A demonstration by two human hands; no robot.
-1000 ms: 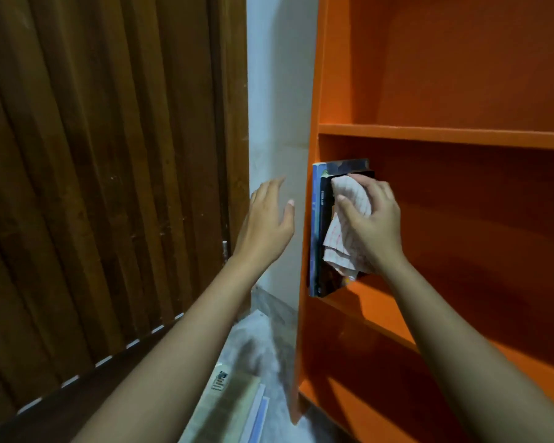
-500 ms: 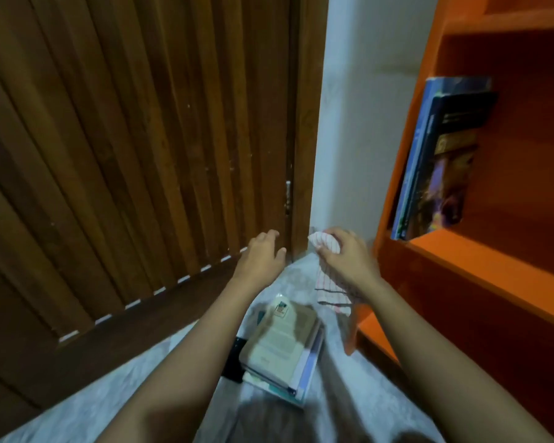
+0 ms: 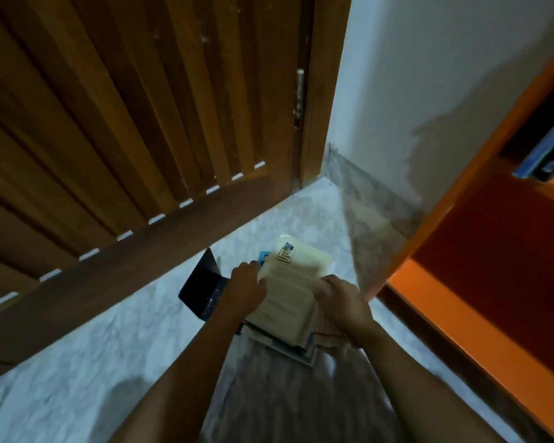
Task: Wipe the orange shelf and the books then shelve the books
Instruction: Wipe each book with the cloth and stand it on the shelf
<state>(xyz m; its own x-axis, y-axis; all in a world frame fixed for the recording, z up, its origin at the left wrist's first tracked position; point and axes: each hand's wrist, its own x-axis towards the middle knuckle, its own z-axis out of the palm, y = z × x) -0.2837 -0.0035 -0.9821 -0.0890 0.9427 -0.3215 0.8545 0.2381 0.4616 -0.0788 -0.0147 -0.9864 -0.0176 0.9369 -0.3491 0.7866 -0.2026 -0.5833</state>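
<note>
Two hands are down at the floor in the head view, both on the same pile of books. Left hand [image 3: 244, 287] grips the left edge of the cream book [image 3: 290, 294] on top of the pile, fingers curled over that edge, knuckles up. Right hand [image 3: 341, 303] clamps the right edge of that same book, thumb pressed on the cover, and the cloth [image 3: 328, 335] is bunched under its palm, trailing just below the wrist; how firmly the cloth is pinched, I cannot tell. Under the cream book, between the two wrists, the stack [image 3: 296, 350] shows more page edges and a pale cover at the bottom. Just beyond the left hand's knuckles a dark book [image 3: 202, 287] lies on the pale marbled floor [image 3: 87, 356], partly hidden by that hand. Ahead of the left hand stands the slatted wooden door [image 3: 115, 116]. Off to the right of the right hand rises the orange shelf [image 3: 480, 238], its lower board lit bright near the wrist. Far up past the right hand, at the frame edge, a blue book [image 3: 544, 155] already stands on the shelf. The picture is slightly blurred.
</note>
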